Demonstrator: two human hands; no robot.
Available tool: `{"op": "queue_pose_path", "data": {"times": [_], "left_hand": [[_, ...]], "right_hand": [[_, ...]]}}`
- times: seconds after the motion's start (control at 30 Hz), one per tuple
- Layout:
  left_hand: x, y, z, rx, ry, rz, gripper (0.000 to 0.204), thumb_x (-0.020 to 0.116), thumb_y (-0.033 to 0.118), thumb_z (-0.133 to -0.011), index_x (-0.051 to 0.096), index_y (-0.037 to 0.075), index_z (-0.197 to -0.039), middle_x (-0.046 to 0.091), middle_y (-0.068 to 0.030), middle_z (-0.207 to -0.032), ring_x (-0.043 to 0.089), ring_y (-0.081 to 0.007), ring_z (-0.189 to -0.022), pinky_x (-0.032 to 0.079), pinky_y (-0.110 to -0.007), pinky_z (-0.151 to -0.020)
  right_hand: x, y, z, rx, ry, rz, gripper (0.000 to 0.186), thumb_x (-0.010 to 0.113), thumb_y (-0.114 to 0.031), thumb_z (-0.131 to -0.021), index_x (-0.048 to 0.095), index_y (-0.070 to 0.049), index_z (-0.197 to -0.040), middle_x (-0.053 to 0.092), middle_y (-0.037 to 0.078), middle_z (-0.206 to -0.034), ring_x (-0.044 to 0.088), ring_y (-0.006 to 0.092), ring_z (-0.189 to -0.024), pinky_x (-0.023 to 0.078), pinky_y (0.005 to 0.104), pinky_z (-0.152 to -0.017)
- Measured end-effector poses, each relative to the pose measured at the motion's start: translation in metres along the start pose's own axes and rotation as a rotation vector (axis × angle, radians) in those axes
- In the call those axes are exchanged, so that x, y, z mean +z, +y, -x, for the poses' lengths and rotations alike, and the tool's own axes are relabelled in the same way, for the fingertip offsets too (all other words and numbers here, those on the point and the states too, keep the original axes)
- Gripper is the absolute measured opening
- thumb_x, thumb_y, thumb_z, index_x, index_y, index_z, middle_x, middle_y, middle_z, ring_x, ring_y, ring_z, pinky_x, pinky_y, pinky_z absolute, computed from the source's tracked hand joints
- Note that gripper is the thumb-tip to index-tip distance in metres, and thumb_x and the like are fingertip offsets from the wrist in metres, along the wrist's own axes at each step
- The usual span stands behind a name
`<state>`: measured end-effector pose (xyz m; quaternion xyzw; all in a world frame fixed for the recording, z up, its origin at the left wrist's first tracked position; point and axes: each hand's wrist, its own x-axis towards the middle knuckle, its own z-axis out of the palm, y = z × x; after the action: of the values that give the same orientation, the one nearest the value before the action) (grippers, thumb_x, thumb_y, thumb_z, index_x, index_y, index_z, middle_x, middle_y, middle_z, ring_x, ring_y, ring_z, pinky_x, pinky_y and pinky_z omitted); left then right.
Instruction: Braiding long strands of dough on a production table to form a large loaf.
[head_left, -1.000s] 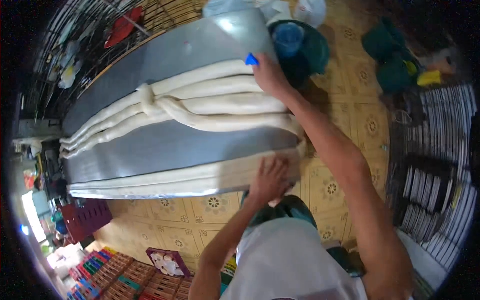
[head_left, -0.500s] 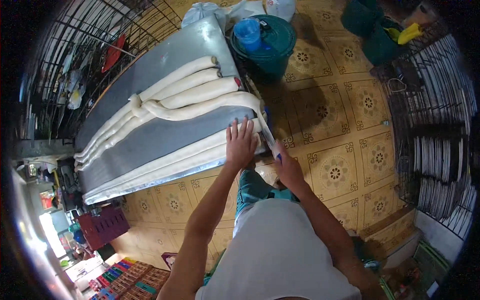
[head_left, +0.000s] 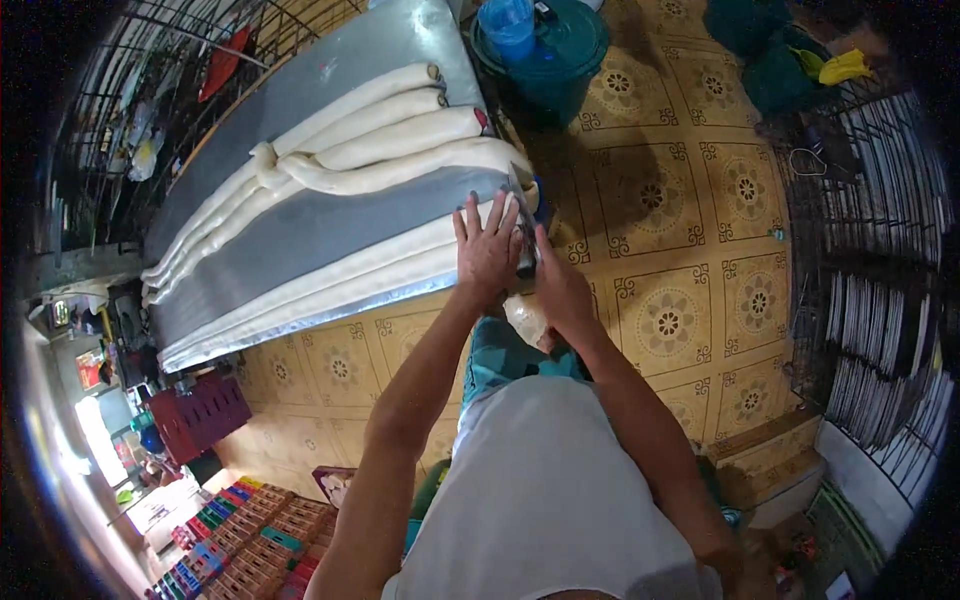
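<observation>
My left hand (head_left: 488, 245) lies with spread fingers on the ends of long pale dough rolls (head_left: 370, 272) along the table's near edge. Just to its right, past the table's end, my right hand (head_left: 560, 285) is closed round the handle of a knife. The knife's blade (head_left: 522, 190) points away from me, close to the roll ends, and looks narrow and dark from here. Farther back on the metal table (head_left: 300, 225) lie more long dough rolls (head_left: 400, 128). Several overlap midway, and dark or red filling shows at some of their right ends.
A green lidded drum (head_left: 560, 70) carrying a blue plastic tub (head_left: 508, 30) stands beyond the table's right end. Wire racks (head_left: 865, 270) line the right side. Stacked crates (head_left: 250, 540) sit at lower left. A shiny pale thing (head_left: 526, 318) shows below my hands; its kind is unclear.
My right hand has moved away from me, nearer the table's end, and the knife blade now appears narrower and darker. My left hand stays on the near rolls. The whole view has shifted slightly.
</observation>
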<state>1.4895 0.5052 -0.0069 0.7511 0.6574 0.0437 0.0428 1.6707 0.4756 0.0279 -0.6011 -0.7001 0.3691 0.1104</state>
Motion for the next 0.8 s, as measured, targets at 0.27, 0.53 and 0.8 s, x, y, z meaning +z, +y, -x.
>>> {"op": "queue_pose_path", "data": {"times": [0.27,0.53,0.8], "left_hand": [[-0.008,-0.011,0.004,-0.001,0.026,0.275,0.069,0.055,0.036,-0.109,0.035,0.011,-0.170,0.032,-0.0169,-0.177,0.022,-0.0531,-0.162,0.016,-0.069,-0.130],[-0.060,-0.169,0.045,-0.782,0.486,0.932,0.058,0.061,0.017,-0.111,0.043,0.001,-0.163,0.047,-0.0231,-0.166,0.041,-0.0412,-0.155,0.031,-0.049,-0.129],[-0.087,-0.351,0.058,-0.884,0.609,0.819,0.053,0.061,0.018,-0.111,0.049,-0.001,-0.159,0.054,-0.0191,-0.159,0.057,-0.0303,-0.140,0.046,-0.039,-0.115]], "right_hand": [[-0.069,0.014,0.086,0.080,-0.199,-0.044,0.067,0.055,-0.016,-0.107,0.036,-0.018,-0.171,0.073,0.031,-0.107,0.071,0.0486,-0.092,0.057,0.0542,-0.082],[-0.035,-0.050,0.003,-0.343,-0.185,0.181,0.059,0.069,-0.012,-0.098,0.059,-0.018,-0.156,0.067,0.020,-0.092,0.069,0.0381,-0.084,0.056,0.0486,-0.073],[0.019,-0.117,-0.116,-0.726,-0.179,0.197,0.056,0.077,-0.026,-0.096,0.063,-0.011,-0.148,0.064,0.020,-0.129,0.062,0.0412,-0.120,0.050,0.0528,-0.106]]}}
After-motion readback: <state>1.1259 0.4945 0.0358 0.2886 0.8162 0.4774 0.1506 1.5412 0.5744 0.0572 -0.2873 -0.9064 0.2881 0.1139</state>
